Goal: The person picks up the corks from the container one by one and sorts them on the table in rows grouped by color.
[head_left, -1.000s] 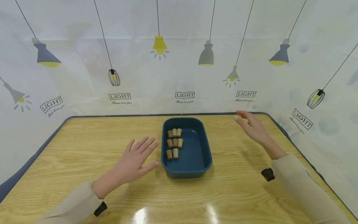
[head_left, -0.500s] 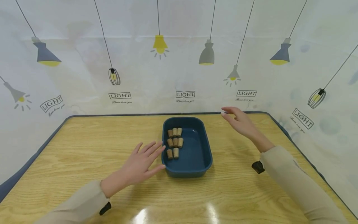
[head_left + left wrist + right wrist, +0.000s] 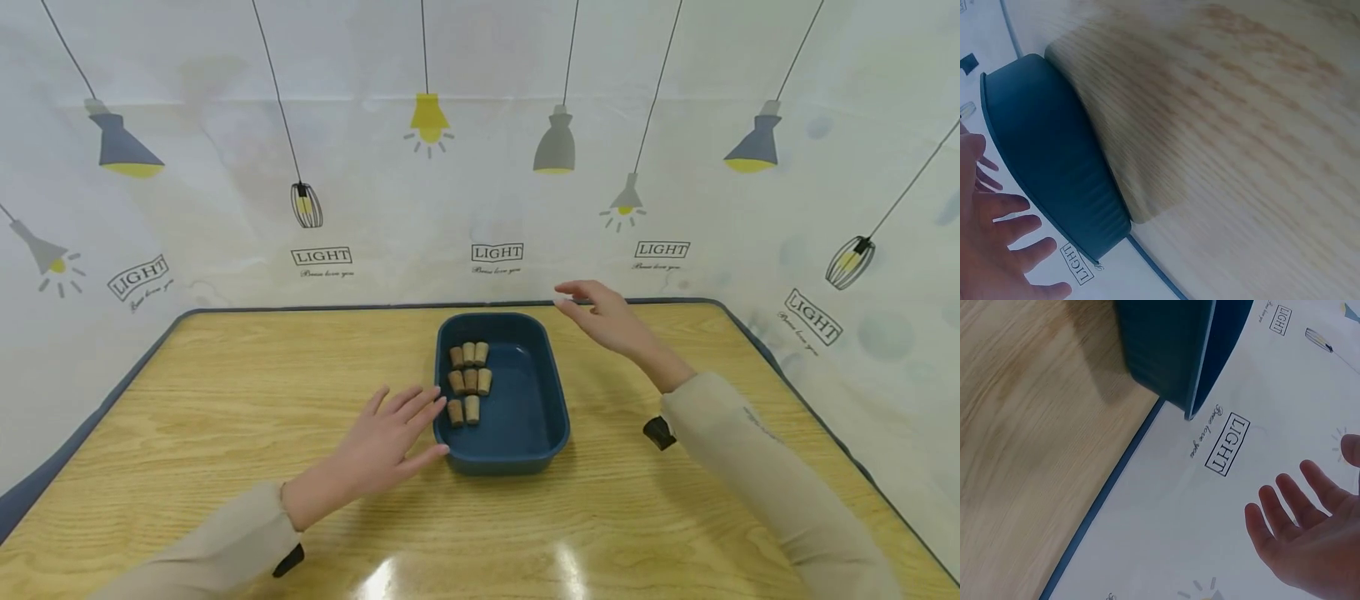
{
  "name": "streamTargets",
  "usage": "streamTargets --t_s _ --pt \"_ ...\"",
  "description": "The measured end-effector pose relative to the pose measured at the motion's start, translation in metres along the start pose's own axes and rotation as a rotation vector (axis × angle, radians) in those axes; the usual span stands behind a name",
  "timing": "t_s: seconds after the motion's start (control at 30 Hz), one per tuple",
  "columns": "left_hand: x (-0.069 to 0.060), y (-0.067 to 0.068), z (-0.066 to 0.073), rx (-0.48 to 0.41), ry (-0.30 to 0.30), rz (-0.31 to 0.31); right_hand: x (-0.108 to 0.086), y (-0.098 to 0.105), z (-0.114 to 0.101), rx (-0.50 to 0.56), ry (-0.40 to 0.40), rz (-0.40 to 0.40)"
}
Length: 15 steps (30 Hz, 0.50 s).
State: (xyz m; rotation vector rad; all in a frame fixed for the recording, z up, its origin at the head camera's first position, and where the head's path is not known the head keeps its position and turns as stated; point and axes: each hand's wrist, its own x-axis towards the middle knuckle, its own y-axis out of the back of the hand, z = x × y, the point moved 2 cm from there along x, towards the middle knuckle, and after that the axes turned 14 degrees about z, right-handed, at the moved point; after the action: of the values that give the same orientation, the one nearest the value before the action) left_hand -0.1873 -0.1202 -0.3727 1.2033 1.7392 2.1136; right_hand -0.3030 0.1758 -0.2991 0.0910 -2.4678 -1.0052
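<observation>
A dark blue rectangular tub point(image 3: 525, 454) stands on the wooden table. Inside, along its left side, several tapered cork stoppers point(image 3: 471, 382) lie in three rows, some brown and some paler. My left hand point(image 3: 378, 446) is beside the tub's left wall with spread fingers, its fingertips over or close to the rim; whether they touch cannot be told. In the left wrist view its fingers point(image 3: 1019, 251) hold nothing. My right hand point(image 3: 611, 323) is in the air to the right of the tub's far end, fingers loosely extended, and the right wrist view shows its palm point(image 3: 1325, 550) bare.
Behind the table point(image 3: 285, 358) and along its sides runs a pale wall sheet point(image 3: 375, 217) printed with hanging lamps and LIGHT labels. A dark blue edge borders the tabletop at the back. Each sleeve cuff has a black device point(image 3: 660, 433) under it.
My right hand has moved left toward the tub. The left hand has also shifted right, up to the tub's left rim. Tub and stoppers have stayed in place.
</observation>
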Motion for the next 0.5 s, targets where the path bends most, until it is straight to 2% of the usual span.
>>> streamTargets --t_s 0.27,0.5 --pt "0.000 -0.005 0.002 0.001 -0.001 -0.014 0.012 -0.019 -0.012 -0.006 0.033 -0.017" --pt "0.001 -0.006 0.002 0.005 0.007 -0.020 0.023 -0.033 -0.024 -0.016 0.026 -0.041"
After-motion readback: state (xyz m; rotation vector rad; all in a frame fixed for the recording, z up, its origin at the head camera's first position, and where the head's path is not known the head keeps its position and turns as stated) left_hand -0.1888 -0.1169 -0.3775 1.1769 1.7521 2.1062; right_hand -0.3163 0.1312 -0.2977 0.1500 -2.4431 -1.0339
